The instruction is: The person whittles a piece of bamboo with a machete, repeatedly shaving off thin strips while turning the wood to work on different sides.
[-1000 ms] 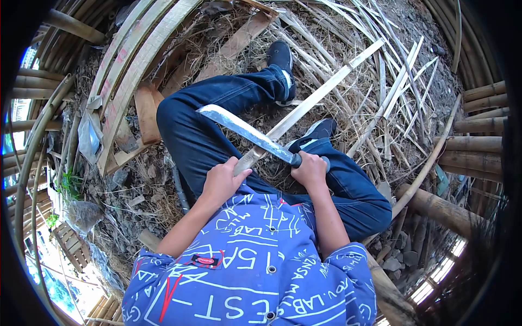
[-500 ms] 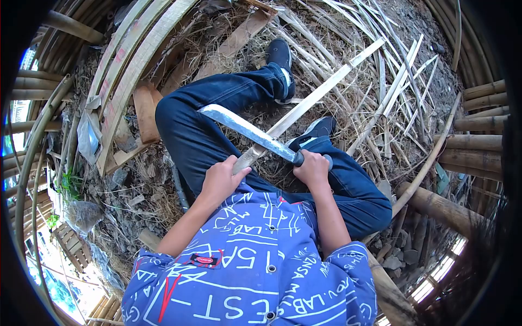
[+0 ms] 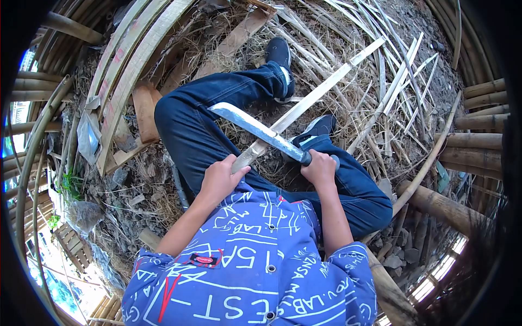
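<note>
My left hand (image 3: 220, 179) is closed round the near end of a long, pale bamboo strip (image 3: 315, 95), which slants up and away to the right. In my right hand (image 3: 319, 167) is the dark handle of a machete (image 3: 247, 124). Its broad blade points up and left, crossing the strip a short way beyond my left hand. The blade's tip lies above my bent left leg (image 3: 187, 130).
Thin split strips (image 3: 405, 81) lie scattered over dry straw at the upper right. Long planks (image 3: 133, 70) curve along the upper left, near a wooden block (image 3: 147, 111). Thick bamboo poles (image 3: 440, 206) are at the right, and a plastic bag (image 3: 88, 136) hangs at the left.
My right hand and the machete have moved a little to the right and slightly away from my left hand along the strip. My left hand and the strip have barely moved.
</note>
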